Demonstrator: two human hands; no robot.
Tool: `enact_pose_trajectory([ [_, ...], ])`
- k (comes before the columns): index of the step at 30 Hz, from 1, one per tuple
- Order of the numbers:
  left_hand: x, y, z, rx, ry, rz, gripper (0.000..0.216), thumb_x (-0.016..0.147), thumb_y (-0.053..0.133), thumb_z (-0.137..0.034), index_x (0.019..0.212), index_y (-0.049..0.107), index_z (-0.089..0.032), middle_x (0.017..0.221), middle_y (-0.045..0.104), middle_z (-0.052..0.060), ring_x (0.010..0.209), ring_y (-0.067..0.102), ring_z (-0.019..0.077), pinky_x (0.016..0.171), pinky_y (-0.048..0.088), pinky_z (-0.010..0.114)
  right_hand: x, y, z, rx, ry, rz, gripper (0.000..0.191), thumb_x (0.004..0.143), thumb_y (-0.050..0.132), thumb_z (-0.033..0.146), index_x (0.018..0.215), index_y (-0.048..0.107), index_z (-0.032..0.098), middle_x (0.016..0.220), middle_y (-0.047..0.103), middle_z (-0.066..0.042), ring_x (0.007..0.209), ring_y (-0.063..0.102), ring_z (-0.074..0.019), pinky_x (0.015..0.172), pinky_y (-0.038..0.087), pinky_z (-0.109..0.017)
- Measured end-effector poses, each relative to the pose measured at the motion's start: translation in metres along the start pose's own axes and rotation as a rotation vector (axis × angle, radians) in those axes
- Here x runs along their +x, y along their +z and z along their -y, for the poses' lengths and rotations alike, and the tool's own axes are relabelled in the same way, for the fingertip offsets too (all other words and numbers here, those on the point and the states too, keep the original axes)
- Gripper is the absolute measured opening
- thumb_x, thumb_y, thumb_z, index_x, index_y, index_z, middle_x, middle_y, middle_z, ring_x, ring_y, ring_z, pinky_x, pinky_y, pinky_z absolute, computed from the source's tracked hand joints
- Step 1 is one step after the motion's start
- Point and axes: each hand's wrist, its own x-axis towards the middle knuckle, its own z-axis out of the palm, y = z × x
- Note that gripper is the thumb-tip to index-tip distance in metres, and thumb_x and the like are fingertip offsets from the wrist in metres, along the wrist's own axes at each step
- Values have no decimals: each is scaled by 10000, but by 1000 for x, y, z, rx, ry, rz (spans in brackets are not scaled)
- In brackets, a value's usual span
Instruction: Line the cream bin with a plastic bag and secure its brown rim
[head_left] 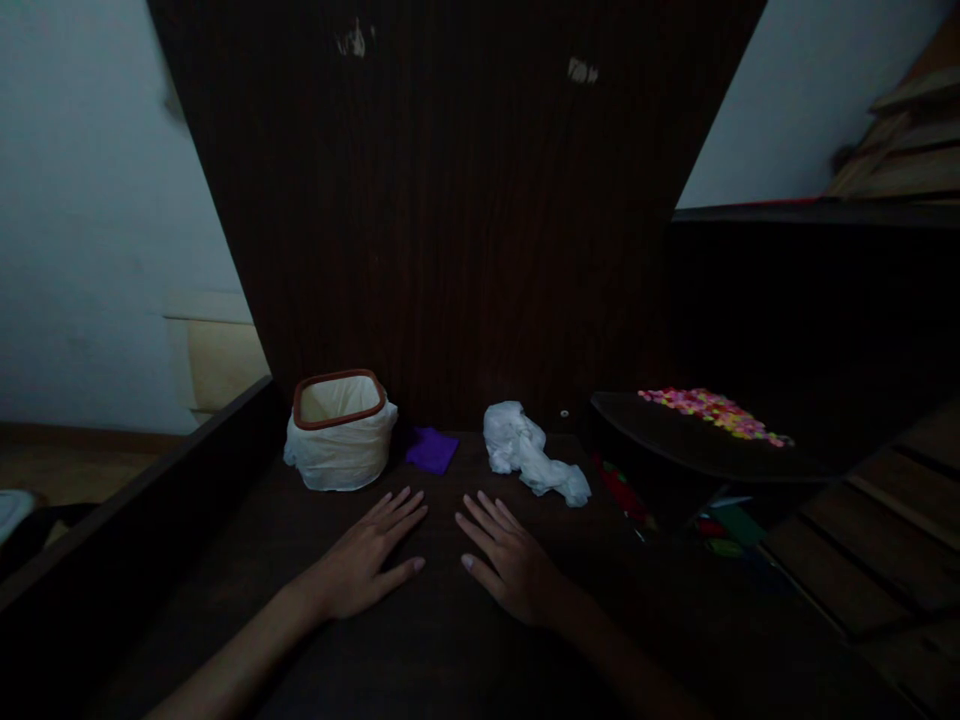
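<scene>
My left hand [371, 560] lies flat, palm down, on the dark wooden surface [405, 660], fingers stretched and holding nothing. Opposite it, my right hand [506, 560] rests the same way, also without anything in it. Beyond the left hand stands a small bin [341, 450] with a brown rim and a whitish plastic liner folded over its outside. A purple cloth-like piece [433, 450] lies just right of the bin. Ahead of the right hand is a crumpled white plastic bag [529, 452], apart from the fingers.
A tall dark wooden panel [450, 220] rises behind these things. At the right, a dark curved shelf [675, 435] carries a strand of pink and yellow flower-like pieces [712, 410]. Red and green items [731, 525] sit beneath it. A raised dark edge [150, 480] runs along the left.
</scene>
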Motion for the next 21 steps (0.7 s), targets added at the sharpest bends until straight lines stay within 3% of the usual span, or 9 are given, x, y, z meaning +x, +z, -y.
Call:
enact_pose_trajectory([
  [11, -1, 3, 3, -14, 23, -29, 658, 1005, 553, -502, 1588, 332, -294, 1640, 328, 88, 1523, 310, 333, 1231, 317, 581, 0, 5, -6, 8, -32, -59, 542, 1016, 514, 344, 1532, 464, 185, 1632, 349, -115, 1543, 270, -325, 1235, 277, -604],
  [21, 0, -1, -3, -13, -20, 31, 648, 1021, 498, -528, 1587, 339, -255, 1649, 300, 101, 1533, 280, 336, 1231, 309, 596, -1, 3, -7, 2, -39, -42, 545, 1023, 504, 340, 1542, 445, 183, 1639, 329, -118, 1546, 259, -318, 1234, 281, -600],
])
